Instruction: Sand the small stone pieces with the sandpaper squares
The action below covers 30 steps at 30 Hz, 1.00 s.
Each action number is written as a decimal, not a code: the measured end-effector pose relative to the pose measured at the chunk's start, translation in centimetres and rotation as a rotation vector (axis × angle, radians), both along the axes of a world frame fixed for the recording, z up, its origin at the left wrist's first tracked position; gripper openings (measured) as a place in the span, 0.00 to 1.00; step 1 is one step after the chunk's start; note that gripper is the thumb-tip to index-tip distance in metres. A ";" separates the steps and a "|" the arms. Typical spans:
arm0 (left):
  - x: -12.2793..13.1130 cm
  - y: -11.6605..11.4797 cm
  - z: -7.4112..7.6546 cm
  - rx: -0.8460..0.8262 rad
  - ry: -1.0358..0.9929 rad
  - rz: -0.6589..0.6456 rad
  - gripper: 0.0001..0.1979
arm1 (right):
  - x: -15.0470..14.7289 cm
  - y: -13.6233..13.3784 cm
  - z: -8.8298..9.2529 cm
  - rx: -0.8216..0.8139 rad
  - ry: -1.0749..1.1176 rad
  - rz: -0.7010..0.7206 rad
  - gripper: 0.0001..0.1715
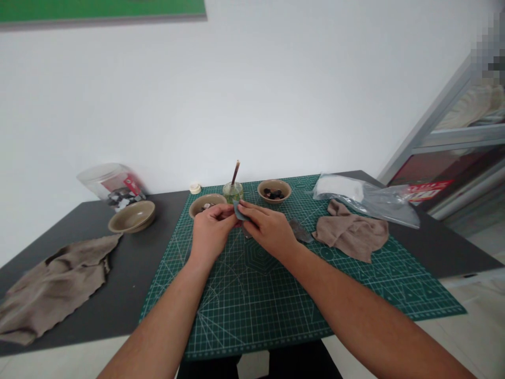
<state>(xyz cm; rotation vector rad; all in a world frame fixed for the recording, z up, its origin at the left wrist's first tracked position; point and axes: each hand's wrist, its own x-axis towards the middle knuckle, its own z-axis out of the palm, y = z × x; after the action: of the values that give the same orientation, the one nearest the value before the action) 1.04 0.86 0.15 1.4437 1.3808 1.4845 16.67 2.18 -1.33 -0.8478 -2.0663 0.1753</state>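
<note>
Over the green cutting mat [276, 316], my two hands meet in the middle. My right hand [272, 229] is closed, its fingers pressing a small folded grey sheet [239, 211] that looks like sandpaper. My left hand [213, 226] pinches right against it; whatever lies between its fingertips is hidden. Just behind my left hand stands a beige bowl [193, 208] with small pieces in it. A glass jar [228, 188] with a brown stick [235, 172] standing in it is behind my fingers. Beside my right hand a flat dark grey piece [300, 231] lies on the mat.
Another bowl [288, 188] holds dark pieces. A brown cloth [351, 231] and a clear plastic bag [371, 202] lie at right. On the left are stacked bowls [132, 223], a tipped clear tub [106, 179] and a second cloth [59, 289]. A white wall [252, 95] rises behind.
</note>
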 end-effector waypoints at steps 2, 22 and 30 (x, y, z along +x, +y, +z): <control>0.3 -0.2 0.1 -0.010 -0.017 -0.005 0.07 | -0.1 0.0 0.0 -0.030 0.003 -0.033 0.18; 0.8 -0.5 0.6 0.016 0.075 0.002 0.05 | 0.0 -0.3 0.5 -0.078 0.006 -0.042 0.26; 0.9 -0.9 0.9 0.023 0.038 0.001 0.05 | 0.0 -0.8 0.8 -0.071 0.037 -0.036 0.25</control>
<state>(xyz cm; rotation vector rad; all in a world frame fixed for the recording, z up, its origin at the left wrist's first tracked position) 1.98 -0.03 1.01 1.4930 1.3916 1.4855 16.69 1.39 -0.56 -0.9179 -2.0186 0.2438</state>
